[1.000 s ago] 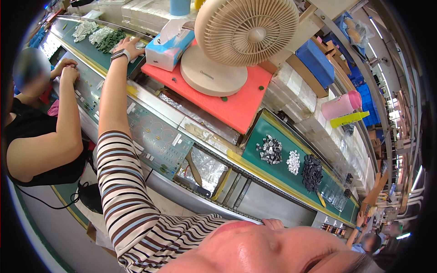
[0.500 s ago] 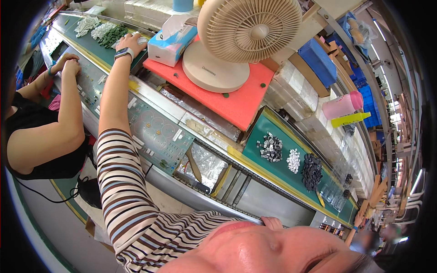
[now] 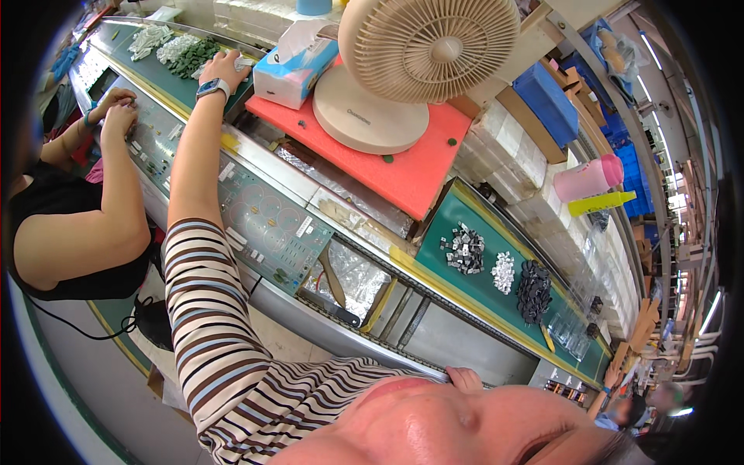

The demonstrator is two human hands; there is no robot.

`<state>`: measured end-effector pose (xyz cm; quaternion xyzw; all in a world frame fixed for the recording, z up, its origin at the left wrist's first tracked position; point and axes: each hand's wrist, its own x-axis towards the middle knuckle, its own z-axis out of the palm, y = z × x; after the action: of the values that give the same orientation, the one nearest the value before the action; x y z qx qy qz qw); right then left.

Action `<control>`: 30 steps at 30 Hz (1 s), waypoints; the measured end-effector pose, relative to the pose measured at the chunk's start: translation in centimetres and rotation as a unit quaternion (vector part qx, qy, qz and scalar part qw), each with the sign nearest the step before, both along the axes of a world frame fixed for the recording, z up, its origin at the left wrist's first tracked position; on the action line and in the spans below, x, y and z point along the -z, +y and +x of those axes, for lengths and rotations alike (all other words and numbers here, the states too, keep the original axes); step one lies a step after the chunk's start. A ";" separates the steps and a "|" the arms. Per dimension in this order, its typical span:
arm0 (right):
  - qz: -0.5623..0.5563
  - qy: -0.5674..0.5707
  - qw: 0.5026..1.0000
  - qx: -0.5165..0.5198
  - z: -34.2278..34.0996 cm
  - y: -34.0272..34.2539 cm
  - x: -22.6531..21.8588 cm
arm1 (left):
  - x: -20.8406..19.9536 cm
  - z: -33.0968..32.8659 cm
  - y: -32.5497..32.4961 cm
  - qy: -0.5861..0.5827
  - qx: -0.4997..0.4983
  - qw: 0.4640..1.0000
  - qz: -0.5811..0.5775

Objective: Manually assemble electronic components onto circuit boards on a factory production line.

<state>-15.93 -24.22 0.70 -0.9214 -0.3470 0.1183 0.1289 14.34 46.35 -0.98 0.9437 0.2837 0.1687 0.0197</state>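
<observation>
Reaching left hand [image 3: 225, 68], fingers spread on green parts [image 3: 194, 56]

A pile of dark green small parts [image 3: 195, 56] lies on the green mat at the far left of the bench, beside a heap of pale white pieces [image 3: 172, 48]. The left hand [image 3: 225, 68] rests palm down just right of the green pile, at its edge, fingers spread.
</observation>
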 end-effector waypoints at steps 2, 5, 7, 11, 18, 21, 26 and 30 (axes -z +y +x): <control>0.000 0.003 1.000 -0.002 0.1 0.1 -0.1 | -0.2 -0.2 0.1 -0.006 0.000 1.000 0.000; 0.000 0.013 1.000 0.001 0.0 -0.1 -0.1 | -0.3 -0.1 -0.1 -0.022 0.000 1.000 -0.002; -0.010 -0.001 0.999 -0.030 0.0 -0.3 0.1 | -0.6 -0.2 -0.4 -0.030 -0.007 0.999 -0.008; -0.007 0.016 1.000 0.006 0.1 0.6 -0.8 | -0.4 -0.4 -0.5 -0.045 -0.008 0.999 0.003; -0.014 -0.007 1.000 -0.024 0.0 0.0 0.0 | -0.1 -0.4 -0.3 -0.090 -0.015 0.996 0.018; -0.009 -0.003 1.000 0.002 0.1 0.1 0.0 | -0.2 -0.1 0.1 -0.113 -0.017 0.993 0.012; 0.004 0.004 1.000 0.008 0.6 1.2 -0.9 | -0.3 0.1 0.5 -0.152 -0.034 0.988 -0.012; 0.015 0.003 1.000 -0.001 0.6 1.0 -0.7 | -1.6 -1.2 1.2 -0.203 -0.085 0.973 -0.068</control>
<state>-15.33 -23.19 1.39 -0.9188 -0.3489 0.1159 0.1437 13.13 47.58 0.61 0.8587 0.3636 0.3383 0.1262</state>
